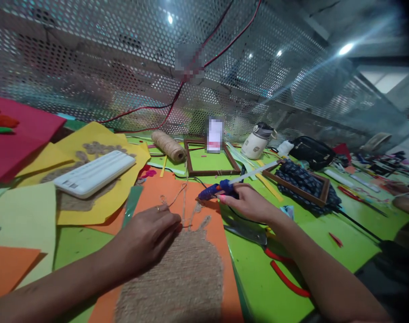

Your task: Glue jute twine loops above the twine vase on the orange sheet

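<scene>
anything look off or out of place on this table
One brown frame sits askew on what looks like a bunched-up umbrella instead of lying flat. At left, a white device covers part of a twine shape. I see no clear spill or damage.

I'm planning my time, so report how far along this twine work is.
Looks done: the wide twine-covered patch on the orange sheet. In hand: the glue gun in the right hand, nozzle near a small twine piece; the left hand is at loose twine. Probably left: the area above, where bare orange shows between strands.
</scene>
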### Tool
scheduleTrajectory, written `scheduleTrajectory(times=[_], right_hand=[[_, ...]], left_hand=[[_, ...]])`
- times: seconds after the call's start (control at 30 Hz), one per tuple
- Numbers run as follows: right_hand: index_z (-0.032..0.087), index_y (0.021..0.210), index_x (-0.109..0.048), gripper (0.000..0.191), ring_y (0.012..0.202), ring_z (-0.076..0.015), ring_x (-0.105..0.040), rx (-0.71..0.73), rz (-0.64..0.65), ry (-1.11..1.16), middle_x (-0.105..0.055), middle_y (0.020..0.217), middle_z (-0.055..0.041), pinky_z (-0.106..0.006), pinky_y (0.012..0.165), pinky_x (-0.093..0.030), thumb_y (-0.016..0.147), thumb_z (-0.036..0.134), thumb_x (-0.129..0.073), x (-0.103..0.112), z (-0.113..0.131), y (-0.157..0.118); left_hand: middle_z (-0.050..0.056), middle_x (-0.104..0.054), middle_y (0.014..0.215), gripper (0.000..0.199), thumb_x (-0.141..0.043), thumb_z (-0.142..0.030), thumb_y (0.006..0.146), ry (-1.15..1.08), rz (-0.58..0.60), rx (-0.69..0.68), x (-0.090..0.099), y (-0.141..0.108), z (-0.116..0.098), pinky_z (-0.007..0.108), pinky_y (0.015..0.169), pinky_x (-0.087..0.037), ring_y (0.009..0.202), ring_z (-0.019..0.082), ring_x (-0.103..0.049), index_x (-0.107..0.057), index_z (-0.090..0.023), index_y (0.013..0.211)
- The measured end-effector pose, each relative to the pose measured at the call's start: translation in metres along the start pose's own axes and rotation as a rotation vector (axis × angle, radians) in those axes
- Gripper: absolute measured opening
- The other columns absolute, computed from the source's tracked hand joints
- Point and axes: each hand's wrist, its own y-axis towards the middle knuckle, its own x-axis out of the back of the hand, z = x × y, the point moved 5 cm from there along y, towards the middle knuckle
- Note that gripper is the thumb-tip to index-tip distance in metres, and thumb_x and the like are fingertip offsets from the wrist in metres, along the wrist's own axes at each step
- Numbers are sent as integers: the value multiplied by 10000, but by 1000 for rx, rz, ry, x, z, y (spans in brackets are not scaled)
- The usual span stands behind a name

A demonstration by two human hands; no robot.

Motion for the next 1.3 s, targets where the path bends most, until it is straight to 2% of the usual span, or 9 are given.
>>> scheduleTrajectory(times=[0.13,0.47,0.7,0.97,1.3], right_hand=[[143,1082,-751,279,749,-188,-593,25,16,58,-731,919,-58,-296,658,-419,946,324,-587,-1,-1,1],[130,1058,-736,286,842,-229,-650,-27,3,74,-757,980,-87,-337,762,-470,930,350,-606,-5,-5,4],[133,1025,-739,271,861,-238,-672,-15,-15,87,-766,972,-87,-336,774,-490,942,347,-596,-6,-5,5],[127,1130,-740,296,984,-259,-689,22,-17,114,-773,1092,-108,-362,876,-508,955,311,-588,-9,-3,7],[132,1061,-749,269,846,-219,-666,52,-27,108,-768,968,-83,-318,755,-485,955,316,-583,-13,-3,8]], left_hand=[[32,-600,783,193,-469,-239,1047,9,-13,1,1,0,0,315,659,-408,757,191,-561,-616,-188,933],[33,-603,777,204,-476,-251,1041,20,-18,11,1,0,1,314,652,-406,753,194,-562,-635,-188,930],[26,-607,757,236,-463,-253,1047,28,-10,15,2,0,0,300,655,-425,747,184,-577,-632,-192,894],[33,-612,760,240,-457,-250,1049,29,-20,9,3,1,-1,304,655,-425,745,189,-572,-638,-189,904],[35,-606,773,246,-437,-260,1060,12,7,23,0,1,1,321,670,-415,761,195,-561,-630,-184,928]])
